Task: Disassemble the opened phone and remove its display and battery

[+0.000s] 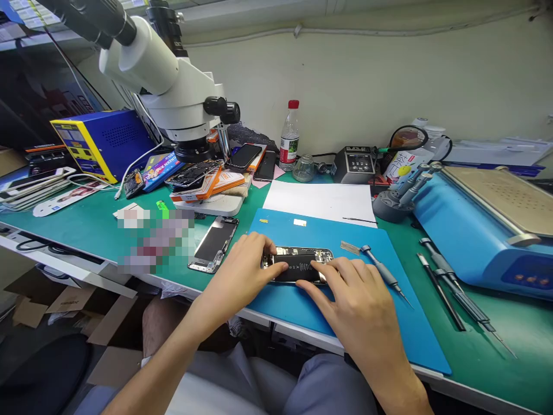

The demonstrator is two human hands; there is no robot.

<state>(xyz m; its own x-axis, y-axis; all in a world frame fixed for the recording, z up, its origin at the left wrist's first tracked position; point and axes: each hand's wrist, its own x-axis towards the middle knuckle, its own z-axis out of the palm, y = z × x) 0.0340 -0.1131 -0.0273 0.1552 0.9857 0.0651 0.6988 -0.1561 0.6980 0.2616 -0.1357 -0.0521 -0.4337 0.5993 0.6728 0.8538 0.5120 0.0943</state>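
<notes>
An opened smartphone (325, 253) lies lengthwise on the blue mat (294, 311), its inside facing up. The black battery (298, 268) fills the middle of the housing. My left hand (247, 259) grips the phone's left end, thumb on the battery and fingers at the far edge. At the right end, my right hand (363, 297) has its index fingertip on the battery area and its thumb by the near edge. A grey screwdriver (383, 271) rests just beyond my right hand. Left of the mat lies a detached phone screen (213, 242).
A microscope (181, 98) rises at the back left over stacked phones and boxes. Along the right stand a blue heating plate machine (470, 230) and more screwdrivers (458, 288). White paper (319, 199) lies behind the mat, near a plastic bottle (289, 138). A blurred patch covers items at left.
</notes>
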